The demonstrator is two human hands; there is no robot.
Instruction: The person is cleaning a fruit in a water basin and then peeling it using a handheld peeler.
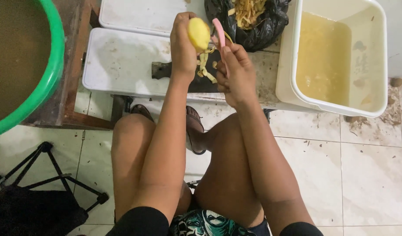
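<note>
My left hand [182, 48] grips a peeled yellow potato [198, 33], held up over a low white board. My right hand [236, 74] holds a pink peeler [219, 29] whose head sits right beside the potato. Thin strips of peel [206, 70] hang and lie below the potato, over a dark patch on the board. Both forearms reach forward over my bare knees.
A black bag of peelings [253, 22] lies behind my hands. A white tub of cloudy yellowish water [336, 105] stands at right, a green basin of brown water [52, 70] at left on a wooden stand. White boards [122, 61] lie ahead; black metal legs [52, 170] stand on the tiled floor.
</note>
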